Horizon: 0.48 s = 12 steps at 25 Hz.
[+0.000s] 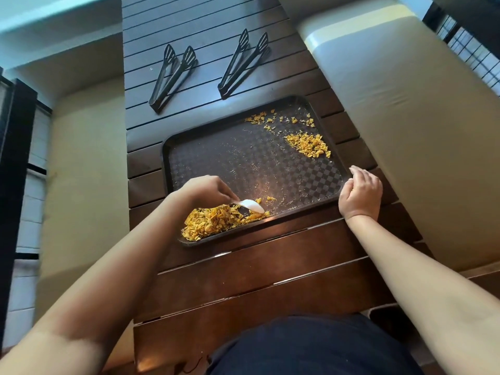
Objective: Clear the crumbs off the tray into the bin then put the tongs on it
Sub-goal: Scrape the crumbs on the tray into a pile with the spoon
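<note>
Left hand (205, 189) pinches white scraper (251, 205) by crumbs (216, 221), light, scattery; right hand (361, 190), fingers curled, grips stiff tray (349, 175) rim.

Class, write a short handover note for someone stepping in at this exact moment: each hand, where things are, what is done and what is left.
Left hand holds a white scraper at the big crumb pile in the tray's near left corner.
Right hand grips the tray at its near right corner.
Smaller crumb piles remain at the far right.
Two pairs of black tongs lie on the table beyond the tray.
No bin in view.
Left: finish gathering, tip out, place tongs.
</note>
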Each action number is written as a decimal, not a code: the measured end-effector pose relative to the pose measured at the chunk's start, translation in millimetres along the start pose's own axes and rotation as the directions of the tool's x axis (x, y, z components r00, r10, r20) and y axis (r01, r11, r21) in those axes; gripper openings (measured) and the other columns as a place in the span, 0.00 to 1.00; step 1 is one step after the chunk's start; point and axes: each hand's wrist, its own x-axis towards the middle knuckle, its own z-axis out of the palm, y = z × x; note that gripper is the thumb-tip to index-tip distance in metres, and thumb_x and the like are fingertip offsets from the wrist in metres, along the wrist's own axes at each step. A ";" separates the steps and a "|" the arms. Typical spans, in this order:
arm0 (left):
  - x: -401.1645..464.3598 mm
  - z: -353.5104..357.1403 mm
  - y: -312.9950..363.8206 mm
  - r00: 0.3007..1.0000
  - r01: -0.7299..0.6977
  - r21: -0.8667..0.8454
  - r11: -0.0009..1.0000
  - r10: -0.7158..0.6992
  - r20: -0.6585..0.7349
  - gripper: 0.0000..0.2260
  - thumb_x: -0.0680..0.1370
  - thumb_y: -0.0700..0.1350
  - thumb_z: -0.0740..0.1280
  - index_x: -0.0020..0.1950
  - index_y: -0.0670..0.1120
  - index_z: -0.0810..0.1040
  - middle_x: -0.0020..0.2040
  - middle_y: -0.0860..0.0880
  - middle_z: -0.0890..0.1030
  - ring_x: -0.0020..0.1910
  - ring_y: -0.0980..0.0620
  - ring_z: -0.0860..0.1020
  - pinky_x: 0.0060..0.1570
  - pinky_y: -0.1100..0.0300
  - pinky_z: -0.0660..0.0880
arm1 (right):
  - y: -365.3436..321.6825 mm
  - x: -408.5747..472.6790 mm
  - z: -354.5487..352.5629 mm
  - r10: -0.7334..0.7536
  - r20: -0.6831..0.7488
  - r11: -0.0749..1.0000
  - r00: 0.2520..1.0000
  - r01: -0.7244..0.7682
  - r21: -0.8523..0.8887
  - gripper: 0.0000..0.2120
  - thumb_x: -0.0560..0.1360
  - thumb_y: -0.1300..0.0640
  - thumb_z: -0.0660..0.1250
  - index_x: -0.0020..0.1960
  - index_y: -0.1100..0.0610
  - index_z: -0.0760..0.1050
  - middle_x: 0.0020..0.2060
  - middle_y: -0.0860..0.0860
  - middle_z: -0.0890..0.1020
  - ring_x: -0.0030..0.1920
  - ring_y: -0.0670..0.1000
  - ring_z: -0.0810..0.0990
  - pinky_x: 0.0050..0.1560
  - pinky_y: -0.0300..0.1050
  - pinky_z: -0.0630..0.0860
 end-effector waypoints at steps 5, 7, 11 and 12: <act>9.7 4.7 34.8 0.991 -0.076 -0.083 0.994 0.066 -0.117 0.11 0.78 0.54 0.63 0.58 0.58 0.80 0.53 0.58 0.82 0.44 0.60 0.75 0.37 0.65 0.69 | -1.9 -1.7 -1.2 0.003 0.005 1.000 1.000 -0.003 0.007 0.25 0.72 0.55 0.49 0.57 0.66 0.76 0.54 0.62 0.80 0.55 0.64 0.76 0.58 0.55 0.69; 11.3 11.1 38.3 0.995 -0.057 -0.026 0.998 0.054 -0.088 0.11 0.77 0.56 0.63 0.56 0.60 0.80 0.55 0.59 0.81 0.46 0.60 0.74 0.39 0.63 0.69 | -2.5 -1.4 -1.7 0.005 0.008 1.000 1.000 -0.005 0.013 0.25 0.72 0.55 0.49 0.57 0.66 0.76 0.55 0.62 0.80 0.55 0.64 0.76 0.58 0.56 0.69; -1.5 11.8 16.2 0.998 -0.018 0.114 0.993 0.024 -0.051 0.10 0.76 0.58 0.63 0.55 0.62 0.80 0.54 0.59 0.82 0.49 0.58 0.76 0.39 0.62 0.68 | -1.7 -1.1 -1.9 0.008 0.007 1.000 1.000 -0.008 0.015 0.25 0.72 0.55 0.49 0.57 0.66 0.76 0.54 0.62 0.80 0.55 0.64 0.77 0.58 0.55 0.69; -6.4 9.8 7.7 0.999 -0.005 0.156 0.988 0.013 -0.052 0.10 0.76 0.58 0.63 0.55 0.62 0.80 0.53 0.59 0.82 0.47 0.58 0.76 0.38 0.62 0.68 | -1.6 -1.2 -1.9 0.009 0.004 1.000 1.000 -0.009 0.018 0.25 0.72 0.55 0.49 0.57 0.66 0.77 0.54 0.62 0.80 0.55 0.64 0.77 0.58 0.55 0.69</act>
